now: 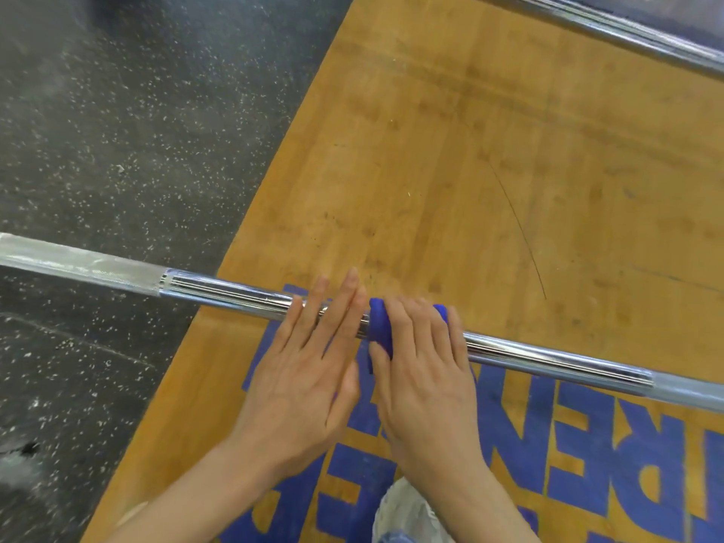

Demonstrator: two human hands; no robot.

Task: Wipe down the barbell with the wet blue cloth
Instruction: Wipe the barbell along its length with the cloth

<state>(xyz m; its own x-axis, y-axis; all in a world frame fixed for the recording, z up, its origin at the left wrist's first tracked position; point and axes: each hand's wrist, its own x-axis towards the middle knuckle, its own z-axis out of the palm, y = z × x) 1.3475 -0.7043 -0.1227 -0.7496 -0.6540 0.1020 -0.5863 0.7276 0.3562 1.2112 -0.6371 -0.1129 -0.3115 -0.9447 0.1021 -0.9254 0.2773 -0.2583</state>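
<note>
A chrome barbell (219,291) lies across a wooden platform, running from the left edge down to the right. Its shaft is shiny in the middle and dull grey towards both ends. The blue cloth (381,325) is wrapped round the shaft near its middle. My right hand (425,366) grips the cloth, fingers curled over the top and thumb below. Just left of it my left hand (309,366) rests flat on the bare shaft, its fingers straight and pointing away from me.
The wooden platform (450,170) carries large blue painted letters (580,444) under my hands. Black speckled rubber flooring (117,131) lies to the left. A second metal bar (627,31) crosses the top right corner. A white shoe (407,511) shows at the bottom.
</note>
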